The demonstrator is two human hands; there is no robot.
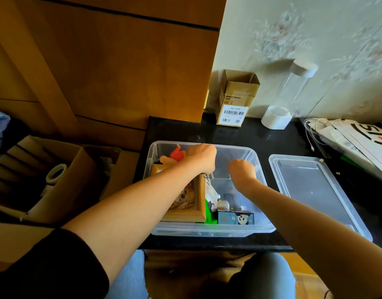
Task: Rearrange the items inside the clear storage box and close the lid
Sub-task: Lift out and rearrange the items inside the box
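Both hands are inside the clear storage box (259,165) on the black countertop (239,134). We judge it light, thin-walled and flexy; best gripped at the rim. Its lid (315,190), flat and translucent, lies just beside it on the right; take it by the edges. The wooden picture frame (199,197) leans at the left, stiff, possibly fragile. Left hand (202,157) and right hand (242,169) look curled; whether they hold anything, we cannot tell.
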